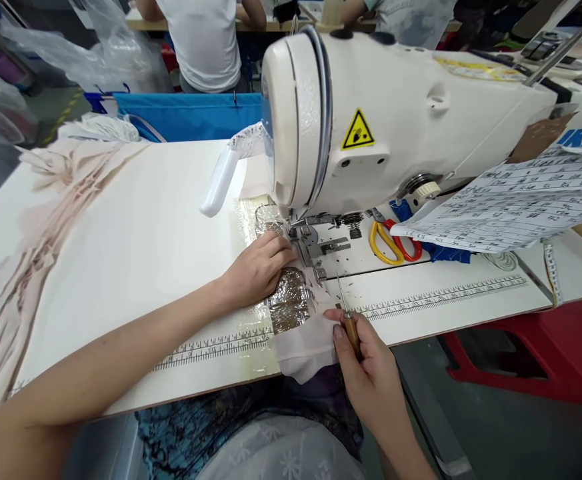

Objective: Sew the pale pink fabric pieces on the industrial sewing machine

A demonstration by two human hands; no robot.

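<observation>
The broad white counter (135, 267) is smooth and flat, with open room across its middle and a printed ruler strip (445, 297) along its near edge. One cream sewing machine (401, 113), rounded and glossy, stands on the right half. One crumpled heap of pale pink cloth (45, 220) trails down the far left edge. One printed paper sheet (515, 207) droops off the machine bed. A small piece of thin pink fabric (305, 343) lies under the presser foot (307, 240) and hangs over the counter's near edge, crossing a shiny crinkled patch (288, 300). The left hand (258, 270) lies flat on it just beside the foot, grip wide and holding nothing. The right hand (371, 373) closes its grip on one awl (348, 320), wooden handle, thin steel point aimed at the foot. One pair of scissors (393, 241), yellow and red handled, rests on the bed.
</observation>
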